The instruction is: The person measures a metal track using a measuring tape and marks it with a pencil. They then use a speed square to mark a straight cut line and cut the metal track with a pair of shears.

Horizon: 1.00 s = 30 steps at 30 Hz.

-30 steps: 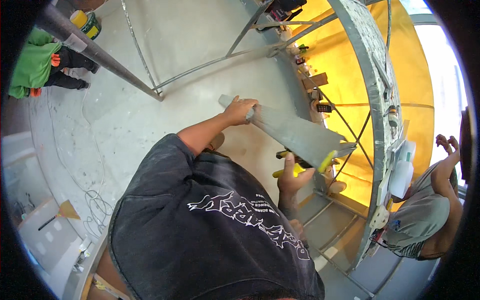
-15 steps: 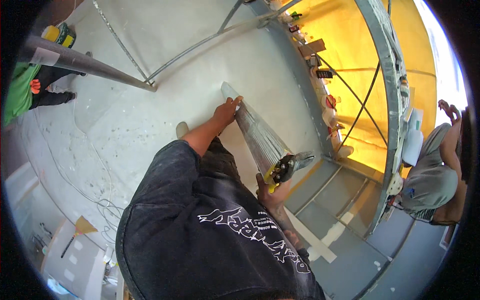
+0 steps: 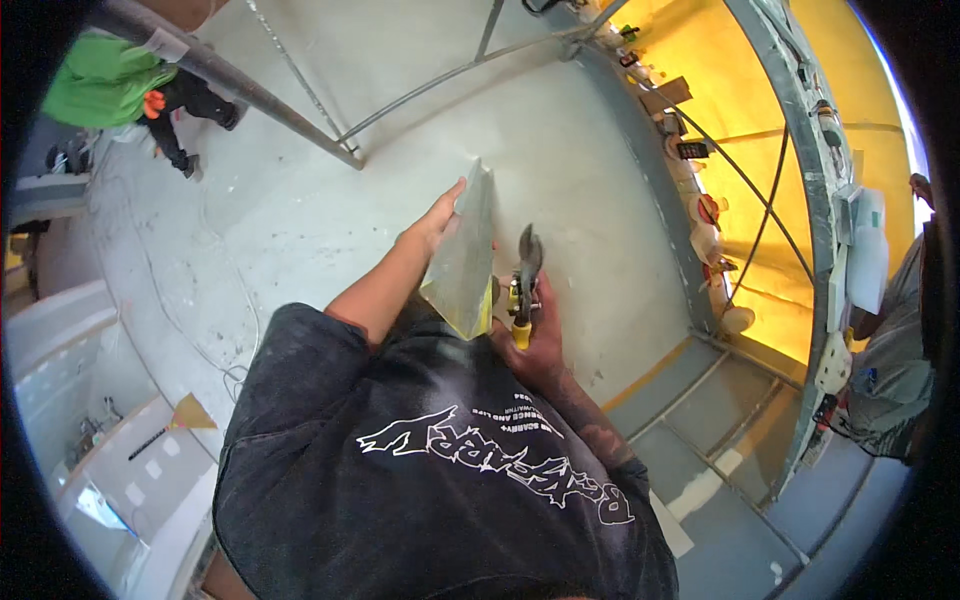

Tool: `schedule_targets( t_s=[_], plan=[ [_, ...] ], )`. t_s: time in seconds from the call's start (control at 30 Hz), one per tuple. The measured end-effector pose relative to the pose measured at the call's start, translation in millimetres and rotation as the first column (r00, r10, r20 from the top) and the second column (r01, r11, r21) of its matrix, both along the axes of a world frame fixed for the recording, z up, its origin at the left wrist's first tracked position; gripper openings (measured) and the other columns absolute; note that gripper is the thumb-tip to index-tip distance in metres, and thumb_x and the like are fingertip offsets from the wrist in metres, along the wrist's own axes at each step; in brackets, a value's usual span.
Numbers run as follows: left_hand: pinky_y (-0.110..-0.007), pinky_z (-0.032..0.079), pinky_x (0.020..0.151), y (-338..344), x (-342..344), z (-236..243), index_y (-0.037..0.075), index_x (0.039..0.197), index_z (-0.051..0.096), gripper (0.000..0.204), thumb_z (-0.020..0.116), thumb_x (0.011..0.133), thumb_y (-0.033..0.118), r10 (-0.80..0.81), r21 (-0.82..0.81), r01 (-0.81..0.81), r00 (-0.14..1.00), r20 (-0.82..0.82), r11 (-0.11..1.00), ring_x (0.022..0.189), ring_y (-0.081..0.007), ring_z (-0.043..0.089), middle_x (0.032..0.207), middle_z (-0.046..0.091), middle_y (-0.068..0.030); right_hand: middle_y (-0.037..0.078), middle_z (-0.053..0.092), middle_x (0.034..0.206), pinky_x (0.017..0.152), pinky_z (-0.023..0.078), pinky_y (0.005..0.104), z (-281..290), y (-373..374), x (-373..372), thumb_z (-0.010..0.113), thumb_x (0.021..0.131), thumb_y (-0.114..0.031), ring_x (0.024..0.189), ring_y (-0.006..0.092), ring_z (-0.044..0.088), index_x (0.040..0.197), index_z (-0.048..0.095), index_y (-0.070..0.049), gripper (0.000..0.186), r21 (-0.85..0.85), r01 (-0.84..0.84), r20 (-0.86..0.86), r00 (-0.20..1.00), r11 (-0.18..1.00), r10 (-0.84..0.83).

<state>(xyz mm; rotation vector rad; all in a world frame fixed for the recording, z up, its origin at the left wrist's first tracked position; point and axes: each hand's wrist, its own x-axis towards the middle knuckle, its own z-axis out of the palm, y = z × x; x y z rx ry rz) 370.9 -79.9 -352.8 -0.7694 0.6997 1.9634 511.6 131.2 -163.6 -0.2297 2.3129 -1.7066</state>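
Observation:
My left hand [image 3: 440,212] is closed on the far part of a long, grey sheet-metal channel [image 3: 463,255]. The piece lies lengthwise in front of my chest, its narrow end away from me and its wider, yellowish-edged end close to my shirt. A pair of tin snips [image 3: 527,262] with yellow handles and dark blades sits in my right hand [image 3: 542,340], just right of the metal's near end. Their blades point away from me, beside the metal rather than across it. Whether my right fingers also touch the metal is hidden.
Scaffold tubes [image 3: 240,85] cross overhead. At right, a grey frame [image 3: 800,200] stands before yellow sheeting [image 3: 745,190], with small items along a ledge. A person in green [image 3: 105,80] is at upper left, another in grey [image 3: 890,360] at right. Cables [image 3: 160,290] trail on the left.
The metal channel has swung from a rightward slant to nearly straight ahead. The snips have turned from pointing right to pointing away from me. My view has shifted.

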Motion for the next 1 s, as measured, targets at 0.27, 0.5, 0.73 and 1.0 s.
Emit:
schedule_targets(
  t_s=[0.27,0.5,0.73,1.0],
  plan=[
    [-0.053,0.060,0.077,28.1,38.4,-14.7,0.006,0.117,0.066,0.056,0.051,0.103,0.058,-0.323,-0.249,0.299,0.944,-0.061,0.921,0.080,-0.0350,0.072,0.096,0.074,-0.0184,0.022,0.058,0.137,0.107,0.048,0.0408,-11.8,98.2,23.4,0.079,0.088,-0.011,0.128,0.0300,0.059,0.160,0.026,0.001,0.090,0.002,0.125,-0.006,0.992,0.992,-0.125],
    [-0.051,0.059,0.091,-70.6,101.8,-57.3,-0.008,0.128,0.057,0.086,0.084,0.077,0.054,-0.905,-0.909,0.382,0.307,0.296,-0.168,0.105,-0.0435,0.071,0.118,0.069,-0.0312,0.010,0.055,0.128,0.106,0.048,0.0375,-40.1,186.1,43.7,0.070,0.092,0.004,0.122,0.0211,0.058,0.157,0.031,-0.003,0.077,0.000,0.340,-0.052,0.939,0.940,-0.340],
    [-0.053,0.049,0.104,-125.9,263.9,30.4,-0.006,0.150,0.035,0.095,0.086,0.079,0.033,-0.819,-0.991,-0.023,0.566,0.097,-0.134,0.123,-0.0489,0.055,0.129,0.060,-0.0321,0.015,0.054,0.140,0.105,0.050,0.0387,-63.4,210.5,54.7,0.072,0.091,0.002,0.126,0.0244,0.059,0.161,0.027,-0.004,0.084,0.086,0.343,-0.082,0.938,0.935,-0.336],
    [-0.047,0.045,0.105,-87.6,382.9,96.4,-0.004,0.153,0.035,0.088,0.083,0.084,0.022,-0.657,-0.924,-0.375,0.679,-0.327,0.073,0.120,-0.0425,0.054,0.132,0.054,-0.0279,0.022,0.059,0.141,0.106,0.049,0.0401,-64.6,164.2,2.4,0.076,0.092,-0.014,0.123,0.0295,0.063,0.161,0.027,0.001,0.086,0.067,0.217,0.002,0.976,0.974,-0.217]
  ],
)
